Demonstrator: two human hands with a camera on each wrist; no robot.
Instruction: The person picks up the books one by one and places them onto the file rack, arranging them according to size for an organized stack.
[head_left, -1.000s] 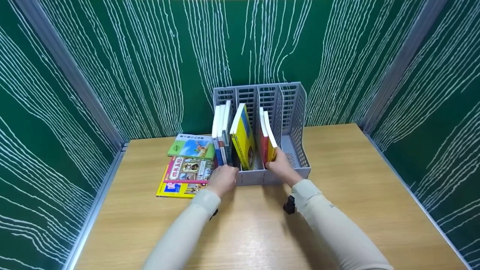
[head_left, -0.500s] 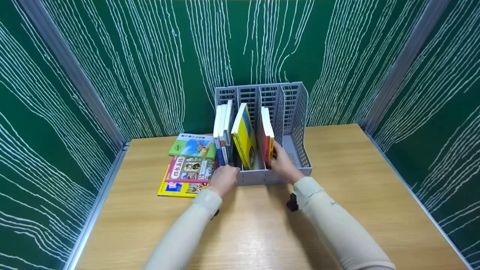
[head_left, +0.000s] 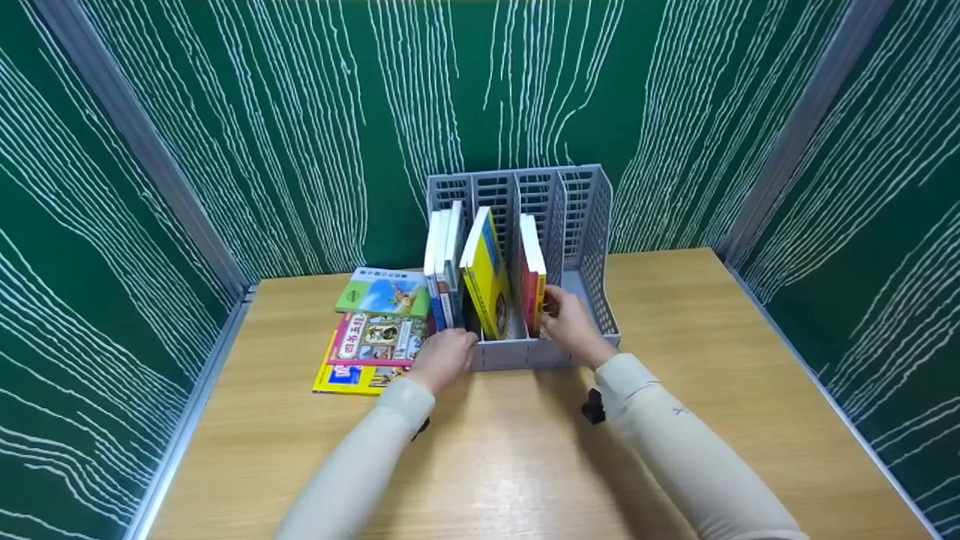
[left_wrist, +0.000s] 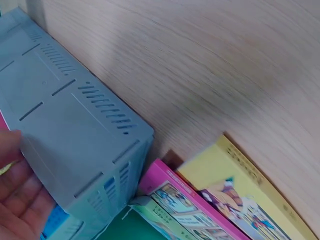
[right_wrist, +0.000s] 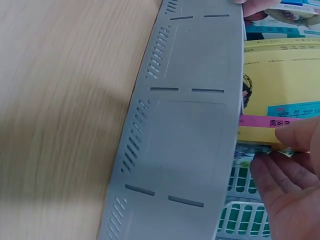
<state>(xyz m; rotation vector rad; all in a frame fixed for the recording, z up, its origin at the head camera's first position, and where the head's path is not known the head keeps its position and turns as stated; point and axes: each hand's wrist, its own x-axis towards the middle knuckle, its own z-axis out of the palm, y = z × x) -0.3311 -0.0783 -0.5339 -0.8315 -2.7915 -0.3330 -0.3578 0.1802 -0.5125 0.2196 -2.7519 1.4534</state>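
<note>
My left hand (head_left: 444, 356) holds the front rim of a grey file rack (head_left: 506, 357) at its left end; in the left wrist view the thumb lies at the edge, the fingers (left_wrist: 30, 205) behind it. My right hand (head_left: 574, 326) is at the third compartment, beside a thin yellow book (head_left: 540, 300) standing against a red-spined book (head_left: 530, 300). In the right wrist view the thumb touches the yellow spine, and the fairly straight fingers (right_wrist: 285, 175) lie along its right side. A thicker yellow book (head_left: 491, 289) leans in the second compartment. Several books (head_left: 442, 277) stand in the first.
Left of the rack, a green book (head_left: 384, 292), a pink-edged book (head_left: 375, 340) and a yellow book (head_left: 349, 379) lie overlapping on the wooden table (head_left: 495, 465). Green walls (head_left: 420, 90) with white lines stand behind and at both sides.
The thin yellow book has gone from leaning right to upright against the red-spined book. My right hand has followed it, then shifted slightly right. The left hand stays at the rim.
</note>
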